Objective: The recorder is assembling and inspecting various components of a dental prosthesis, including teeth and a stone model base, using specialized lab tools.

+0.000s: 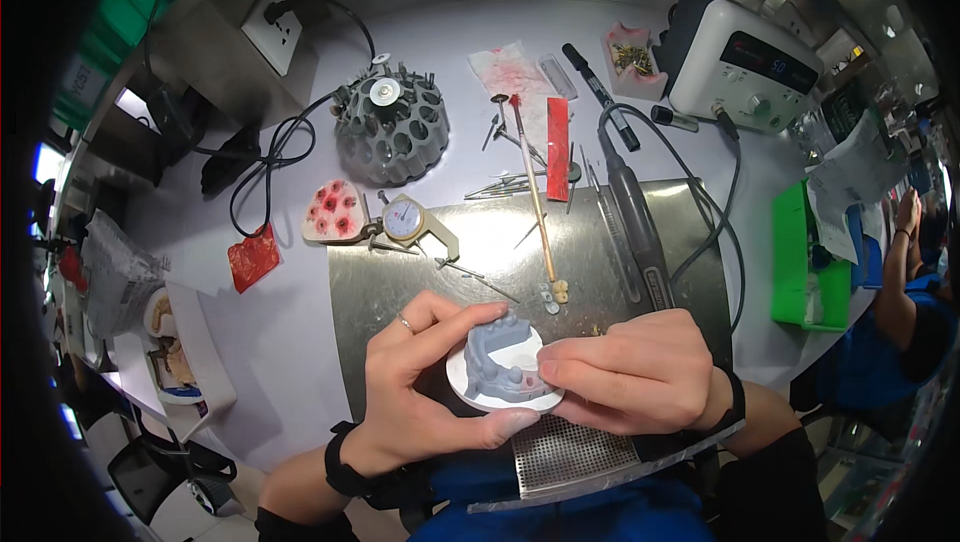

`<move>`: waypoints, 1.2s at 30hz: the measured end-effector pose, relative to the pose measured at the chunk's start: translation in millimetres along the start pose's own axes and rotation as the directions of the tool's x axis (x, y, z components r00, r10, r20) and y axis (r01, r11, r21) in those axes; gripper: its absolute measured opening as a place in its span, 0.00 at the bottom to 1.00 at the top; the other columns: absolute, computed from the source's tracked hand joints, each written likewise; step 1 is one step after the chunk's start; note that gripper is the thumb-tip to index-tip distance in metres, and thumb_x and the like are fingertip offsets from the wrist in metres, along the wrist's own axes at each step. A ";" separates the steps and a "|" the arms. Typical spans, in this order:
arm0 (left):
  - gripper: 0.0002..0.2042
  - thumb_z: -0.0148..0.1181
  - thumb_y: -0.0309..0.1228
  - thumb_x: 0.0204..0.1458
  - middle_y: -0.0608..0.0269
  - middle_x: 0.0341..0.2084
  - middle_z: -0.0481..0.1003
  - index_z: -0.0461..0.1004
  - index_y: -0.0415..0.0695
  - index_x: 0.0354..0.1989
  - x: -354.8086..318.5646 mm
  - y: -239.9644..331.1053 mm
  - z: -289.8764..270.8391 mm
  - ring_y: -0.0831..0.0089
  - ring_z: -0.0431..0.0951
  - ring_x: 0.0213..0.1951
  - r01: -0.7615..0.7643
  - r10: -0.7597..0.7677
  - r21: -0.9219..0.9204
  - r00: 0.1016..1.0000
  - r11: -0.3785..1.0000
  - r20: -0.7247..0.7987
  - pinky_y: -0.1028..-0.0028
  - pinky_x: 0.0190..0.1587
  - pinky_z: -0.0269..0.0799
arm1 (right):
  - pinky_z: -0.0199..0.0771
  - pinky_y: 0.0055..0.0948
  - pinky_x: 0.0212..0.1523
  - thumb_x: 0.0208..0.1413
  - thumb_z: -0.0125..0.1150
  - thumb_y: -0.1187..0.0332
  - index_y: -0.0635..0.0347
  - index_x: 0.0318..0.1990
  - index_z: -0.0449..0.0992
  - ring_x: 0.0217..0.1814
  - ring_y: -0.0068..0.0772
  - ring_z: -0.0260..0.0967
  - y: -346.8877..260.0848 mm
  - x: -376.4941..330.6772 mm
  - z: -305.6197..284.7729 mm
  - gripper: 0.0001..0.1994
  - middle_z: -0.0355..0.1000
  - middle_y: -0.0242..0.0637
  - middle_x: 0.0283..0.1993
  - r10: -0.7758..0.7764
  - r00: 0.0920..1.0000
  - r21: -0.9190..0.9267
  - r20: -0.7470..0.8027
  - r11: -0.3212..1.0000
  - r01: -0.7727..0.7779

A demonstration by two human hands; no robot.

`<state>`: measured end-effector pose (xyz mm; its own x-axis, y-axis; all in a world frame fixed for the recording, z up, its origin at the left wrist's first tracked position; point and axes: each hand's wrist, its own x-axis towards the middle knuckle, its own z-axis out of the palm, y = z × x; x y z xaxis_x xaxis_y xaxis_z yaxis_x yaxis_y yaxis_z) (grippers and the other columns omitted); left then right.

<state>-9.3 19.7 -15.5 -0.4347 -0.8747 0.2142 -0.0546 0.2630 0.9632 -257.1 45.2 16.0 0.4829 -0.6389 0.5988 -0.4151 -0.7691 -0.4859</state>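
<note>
A grey dental model (484, 370) on a round white base (458, 378) is held just above the near edge of a metal plate (420, 277). My left hand (410, 372) is closed around its left side, with the thumb along the near edge and the fingers at the far side. My right hand (640, 372) pinches at the model's right end, its fingertips against the tooth row. Whatever lies between those fingertips is hidden. Just beyond the model, small tooth-shaped pieces (560, 291) lie on the plate beside the tip of a thin brush (532, 177).
A corded handpiece (640, 227) lies to the right, wired to a white control box (745, 67). A grey bur holder (390, 137), a dial caliper (408, 220) and a red-stained block (333, 212) stand at left. Several burs and a red strip (557, 147) lie mid-table. A perforated metal grate (570, 457) is below my hands.
</note>
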 end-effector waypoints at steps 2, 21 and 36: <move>0.38 0.87 0.36 0.33 0.62 0.37 0.75 0.80 0.32 0.56 1.7 -0.5 -1.4 0.77 0.76 0.36 -0.028 0.028 0.015 1.000 1.000 0.004 0.79 0.40 0.72 | 0.72 0.24 0.21 0.46 0.78 0.73 0.65 0.44 0.82 0.23 0.25 0.72 1.6 2.9 -3.3 0.17 0.80 0.36 0.43 0.011 1.000 0.006 0.009 1.000 -0.011; 0.42 0.87 0.30 0.38 0.57 0.54 0.63 0.67 0.48 0.63 -4.1 8.3 -5.8 0.51 0.73 0.64 -0.495 0.509 0.462 0.854 0.736 0.103 0.69 0.60 0.83 | 0.62 0.14 0.21 0.44 0.79 0.78 0.70 0.53 0.83 0.24 0.12 0.67 4.3 6.6 -2.3 0.25 0.82 0.47 0.47 0.463 0.857 0.585 0.226 0.639 -0.500; 0.27 0.83 0.24 0.41 0.56 0.53 0.67 0.80 0.39 0.52 -3.1 14.7 -1.5 0.49 0.76 0.62 -0.423 0.445 0.309 0.895 0.852 -0.002 0.60 0.60 0.83 | 0.56 0.14 0.20 0.43 0.81 0.80 0.69 0.49 0.84 0.20 0.09 0.62 1.9 7.3 0.0 0.22 0.83 0.45 0.44 0.548 0.795 0.610 0.258 0.546 -0.575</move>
<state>-7.5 25.6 -1.8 -0.4120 -0.6669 0.6209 -0.1402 0.7196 0.6800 -254.4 39.0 19.5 0.3557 -0.9335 0.0452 -0.0341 -0.0613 -0.9975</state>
